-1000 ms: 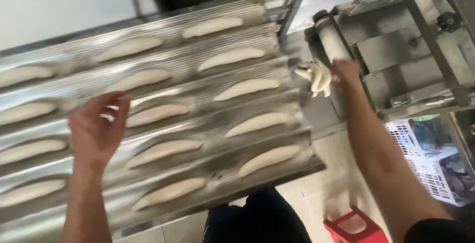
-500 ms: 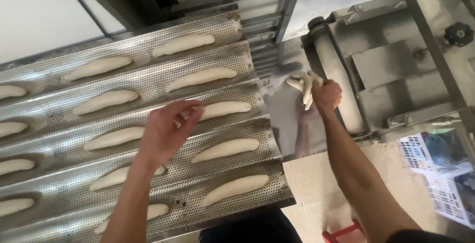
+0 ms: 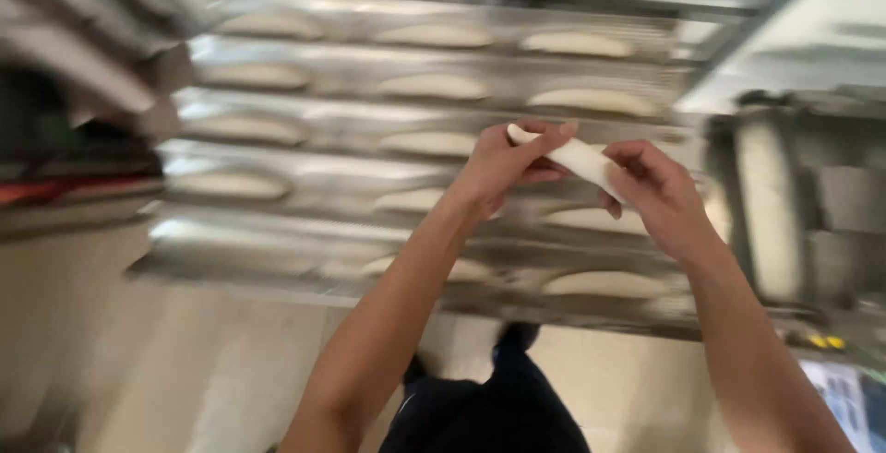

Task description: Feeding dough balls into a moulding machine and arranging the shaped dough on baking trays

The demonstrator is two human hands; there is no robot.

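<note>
Both of my hands hold one long white piece of dough (image 3: 577,155) above a perforated metal baking tray (image 3: 305,268). My left hand (image 3: 503,162) grips its left end, my right hand (image 3: 651,190) its right end. The tray has lengthwise channels, and several shaped dough loaves (image 3: 604,283) lie in them in rows. The view is blurred by motion.
A metal dough-rolling machine (image 3: 784,204) stands to the right of the tray. A rack frame (image 3: 738,29) rises behind the tray. Below are a tan floor (image 3: 185,379) and my dark trousers (image 3: 498,416).
My right hand has carried the dough piece from the machine over to the tray. My left hand has come up and taken its other end. The camera has swung left.
</note>
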